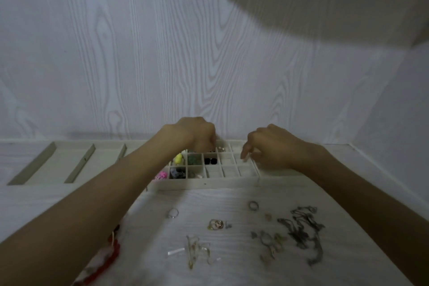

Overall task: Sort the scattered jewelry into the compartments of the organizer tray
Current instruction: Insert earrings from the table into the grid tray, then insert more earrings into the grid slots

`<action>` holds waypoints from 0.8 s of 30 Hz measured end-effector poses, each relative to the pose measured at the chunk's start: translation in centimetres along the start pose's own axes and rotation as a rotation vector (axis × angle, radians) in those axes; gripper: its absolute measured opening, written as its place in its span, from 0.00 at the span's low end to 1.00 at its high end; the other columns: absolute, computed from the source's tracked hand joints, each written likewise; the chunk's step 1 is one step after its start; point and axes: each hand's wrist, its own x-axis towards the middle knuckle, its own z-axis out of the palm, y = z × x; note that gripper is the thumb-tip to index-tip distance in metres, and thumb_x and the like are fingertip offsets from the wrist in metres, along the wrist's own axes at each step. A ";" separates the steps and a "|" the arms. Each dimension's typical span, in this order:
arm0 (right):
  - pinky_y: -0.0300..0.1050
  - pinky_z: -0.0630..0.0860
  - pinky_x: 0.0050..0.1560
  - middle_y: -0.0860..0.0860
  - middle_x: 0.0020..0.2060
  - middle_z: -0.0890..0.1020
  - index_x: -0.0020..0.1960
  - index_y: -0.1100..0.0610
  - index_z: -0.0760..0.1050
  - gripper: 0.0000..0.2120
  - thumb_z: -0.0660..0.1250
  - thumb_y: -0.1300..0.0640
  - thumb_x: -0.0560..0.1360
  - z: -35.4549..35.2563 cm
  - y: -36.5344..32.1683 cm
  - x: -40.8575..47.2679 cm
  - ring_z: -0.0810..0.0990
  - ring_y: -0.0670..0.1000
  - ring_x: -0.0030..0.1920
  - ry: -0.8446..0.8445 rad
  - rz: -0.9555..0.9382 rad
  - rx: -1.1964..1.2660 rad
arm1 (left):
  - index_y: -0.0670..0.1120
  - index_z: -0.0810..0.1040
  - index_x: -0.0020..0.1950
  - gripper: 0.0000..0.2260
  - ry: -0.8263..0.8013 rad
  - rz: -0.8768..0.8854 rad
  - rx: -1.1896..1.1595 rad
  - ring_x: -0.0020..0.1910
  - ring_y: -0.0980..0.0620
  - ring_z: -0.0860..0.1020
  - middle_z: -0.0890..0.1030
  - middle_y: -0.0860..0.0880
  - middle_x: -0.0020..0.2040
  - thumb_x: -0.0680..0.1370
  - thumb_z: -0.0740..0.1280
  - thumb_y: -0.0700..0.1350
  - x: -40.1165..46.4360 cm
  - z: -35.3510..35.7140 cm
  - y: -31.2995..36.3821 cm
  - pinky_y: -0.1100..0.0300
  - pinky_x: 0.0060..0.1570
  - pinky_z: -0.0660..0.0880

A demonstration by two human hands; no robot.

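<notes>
White wood-grain laminate covers the bench (232, 269), and loose jewelry lies scattered on its near part. Nearest, left of centre, lies a cluster of clear and gold-toned earrings (197, 249); at the near left edge a red-and-white fabric piece (109, 255) shows from under the left forearm. To the right a dark tangled chain necklace (304, 232) sprawls, with a small heap of dull metal and pale pieces (268, 245) just beside it on its left. A little farther sit a gold-toned ring cluster (217, 224), a silver ring (173, 213) to its left and a grey metal ring (253, 205) to its right.

Beyond these stands the cream compartmented organizer tray (204, 184). Its left cells hold a pink item (161, 175), a yellow item (178, 158), a green item (193, 160) and two black pieces (210, 161) in a cell of the middle row; the near right cells look bare. A second, cream tray with long slanted dividers (58, 165) lies to the left, well apart from the loose jewelry.

Both hands reach over the far part of the organizer tray. The left hand (199, 133) has its fingers curled downward over the far cells; what they hold, if anything, is hidden. The right hand (269, 146) is over the tray's right side, fingers bent with the forefinger and thumb close together; I cannot tell whether something is pinched there.

A white wood-grain wall (162, 53) rises behind the bench.
</notes>
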 end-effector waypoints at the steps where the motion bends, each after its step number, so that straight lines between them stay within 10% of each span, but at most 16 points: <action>1: 0.37 0.64 0.48 0.45 0.53 0.80 0.56 0.45 0.80 0.12 0.64 0.57 0.77 0.0 -0.3 -1.4 0.76 0.46 0.53 -0.026 0.033 0.058 | 0.55 0.80 0.58 0.12 -0.049 -0.002 -0.018 0.56 0.48 0.76 0.80 0.51 0.55 0.78 0.62 0.50 -1.3 0.1 0.3 0.55 0.49 0.73; 6: 0.34 0.67 0.39 0.41 0.42 0.77 0.54 0.44 0.81 0.10 0.66 0.55 0.75 1.5 -1.2 -6.1 0.75 0.43 0.45 -0.069 0.138 0.277 | 0.55 0.79 0.61 0.13 -0.040 0.016 -0.160 0.59 0.50 0.76 0.79 0.54 0.60 0.78 0.63 0.48 -6.4 2.1 1.8 0.56 0.58 0.73; 14: 0.41 0.76 0.51 0.45 0.47 0.84 0.49 0.46 0.83 0.07 0.69 0.55 0.74 6.3 -1.5 -10.3 0.79 0.42 0.46 0.126 0.247 0.671 | 0.55 0.81 0.56 0.13 0.352 -0.070 -0.671 0.50 0.59 0.77 0.81 0.57 0.56 0.77 0.63 0.41 -10.3 7.2 5.9 0.56 0.53 0.76; 24: 0.44 0.74 0.45 0.45 0.39 0.82 0.46 0.46 0.84 0.06 0.71 0.55 0.72 6.9 -0.6 -12.3 0.76 0.45 0.42 0.207 0.261 0.687 | 0.60 0.80 0.56 0.09 0.337 0.052 -0.683 0.52 0.61 0.75 0.78 0.62 0.54 0.77 0.66 0.52 -10.9 9.7 8.8 0.59 0.50 0.73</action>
